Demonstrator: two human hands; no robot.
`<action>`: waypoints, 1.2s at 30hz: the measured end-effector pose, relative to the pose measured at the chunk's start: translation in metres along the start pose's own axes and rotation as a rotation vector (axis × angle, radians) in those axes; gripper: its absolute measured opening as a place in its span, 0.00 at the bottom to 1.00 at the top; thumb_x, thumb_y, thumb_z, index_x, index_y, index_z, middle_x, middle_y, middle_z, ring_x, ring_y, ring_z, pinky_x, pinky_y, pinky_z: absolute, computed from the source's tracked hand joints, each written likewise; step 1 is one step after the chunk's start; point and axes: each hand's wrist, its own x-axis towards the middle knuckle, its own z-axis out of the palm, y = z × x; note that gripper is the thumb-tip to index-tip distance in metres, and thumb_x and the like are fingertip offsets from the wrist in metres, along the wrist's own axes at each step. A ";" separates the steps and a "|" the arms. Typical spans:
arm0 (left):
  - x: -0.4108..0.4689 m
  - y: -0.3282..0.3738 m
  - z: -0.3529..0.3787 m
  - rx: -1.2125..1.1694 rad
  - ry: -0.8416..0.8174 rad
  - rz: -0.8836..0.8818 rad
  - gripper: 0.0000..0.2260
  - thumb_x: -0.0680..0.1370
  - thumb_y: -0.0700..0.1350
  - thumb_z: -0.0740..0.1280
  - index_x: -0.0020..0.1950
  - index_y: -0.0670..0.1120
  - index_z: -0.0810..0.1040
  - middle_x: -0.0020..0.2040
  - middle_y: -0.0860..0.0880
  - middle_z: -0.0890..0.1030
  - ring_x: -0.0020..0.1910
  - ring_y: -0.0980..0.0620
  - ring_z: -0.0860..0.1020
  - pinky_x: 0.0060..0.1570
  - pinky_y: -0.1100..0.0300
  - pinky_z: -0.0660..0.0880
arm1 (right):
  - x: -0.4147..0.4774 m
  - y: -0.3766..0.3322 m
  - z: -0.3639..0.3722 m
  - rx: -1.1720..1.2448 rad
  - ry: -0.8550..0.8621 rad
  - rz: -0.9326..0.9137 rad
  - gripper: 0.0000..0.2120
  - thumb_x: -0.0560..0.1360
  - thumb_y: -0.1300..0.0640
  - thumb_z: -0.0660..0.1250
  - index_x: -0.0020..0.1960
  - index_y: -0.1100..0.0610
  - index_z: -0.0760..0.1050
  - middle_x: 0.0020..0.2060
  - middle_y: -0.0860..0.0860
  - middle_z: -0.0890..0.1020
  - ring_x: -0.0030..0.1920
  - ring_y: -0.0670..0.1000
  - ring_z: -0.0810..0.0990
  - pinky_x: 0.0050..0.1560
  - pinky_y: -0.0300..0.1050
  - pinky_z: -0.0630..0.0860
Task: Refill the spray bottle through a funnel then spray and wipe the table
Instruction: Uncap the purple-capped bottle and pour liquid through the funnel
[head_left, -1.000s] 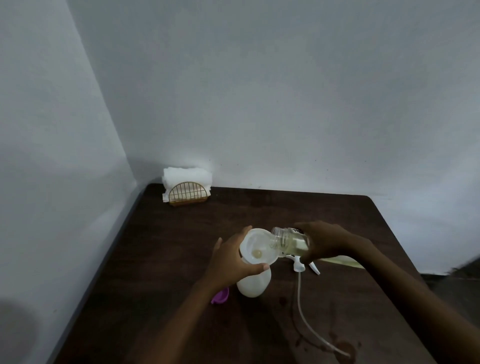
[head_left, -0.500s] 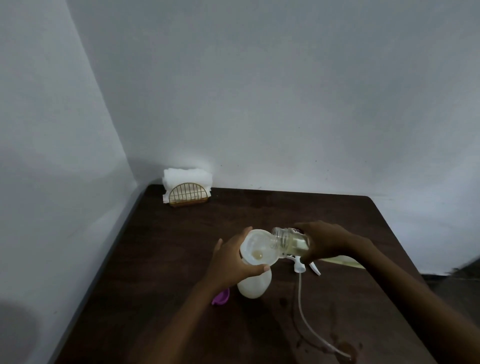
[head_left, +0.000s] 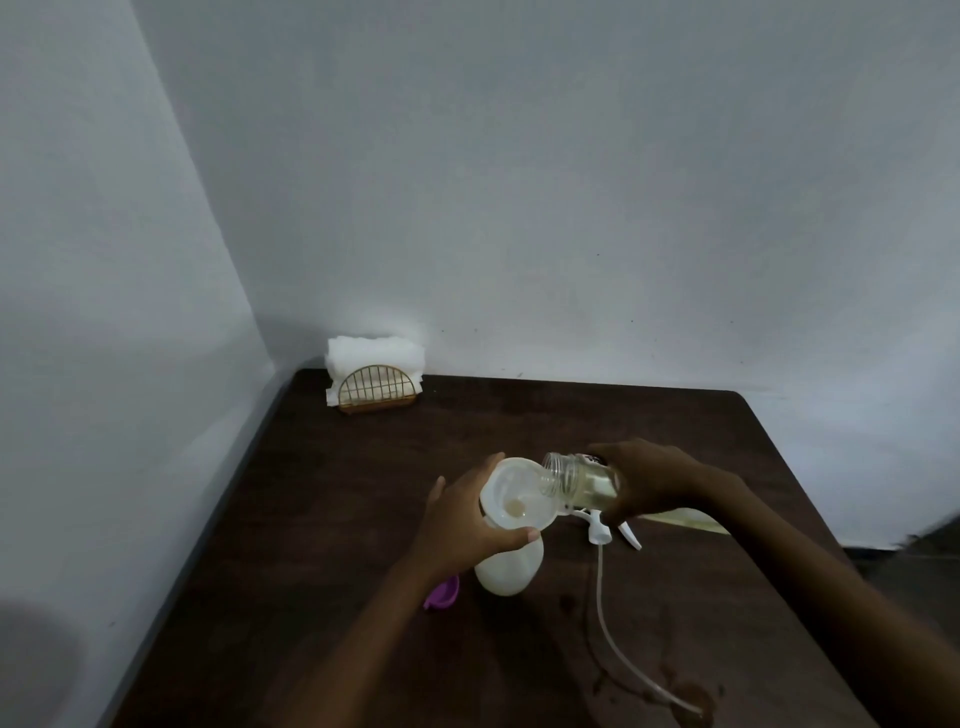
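Observation:
A white spray bottle (head_left: 511, 569) stands upright mid-table with a white funnel (head_left: 519, 493) seated in its neck. My left hand (head_left: 462, 525) grips the funnel's rim, thumb across its near edge. My right hand (head_left: 649, 480) holds a clear refill bottle (head_left: 579, 480) tipped on its side, its open mouth over the funnel, where yellowish liquid pools. The detached white spray head (head_left: 602, 530) lies on the table to the right of the bottle, its dip tube (head_left: 618, 644) trailing toward me.
A purple cap (head_left: 444, 592) lies beside the bottle under my left wrist. A gold wire holder of white napkins (head_left: 375, 382) stands at the back left corner by the wall. A yellowish cloth (head_left: 685, 519) lies behind my right arm. Wet spots (head_left: 691, 699) mark the dark table (head_left: 337, 493).

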 end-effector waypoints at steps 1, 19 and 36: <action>0.000 0.000 0.000 -0.002 -0.001 -0.001 0.38 0.67 0.60 0.72 0.72 0.56 0.59 0.67 0.60 0.70 0.67 0.58 0.67 0.73 0.43 0.47 | 0.000 0.000 0.000 0.000 0.000 -0.001 0.30 0.64 0.47 0.73 0.63 0.46 0.68 0.44 0.42 0.74 0.44 0.47 0.73 0.42 0.43 0.69; -0.001 0.004 -0.001 -0.002 -0.002 -0.001 0.36 0.67 0.59 0.73 0.70 0.56 0.62 0.57 0.68 0.67 0.61 0.66 0.65 0.72 0.45 0.47 | 0.000 -0.001 -0.002 -0.029 0.014 -0.007 0.26 0.64 0.46 0.73 0.59 0.48 0.70 0.38 0.41 0.72 0.42 0.46 0.71 0.33 0.39 0.65; 0.000 -0.001 0.002 0.006 0.009 -0.014 0.40 0.67 0.60 0.72 0.73 0.53 0.58 0.71 0.57 0.67 0.70 0.57 0.64 0.72 0.45 0.45 | -0.003 -0.003 -0.005 -0.036 0.023 0.004 0.30 0.64 0.45 0.73 0.63 0.47 0.68 0.45 0.41 0.72 0.46 0.45 0.71 0.44 0.41 0.67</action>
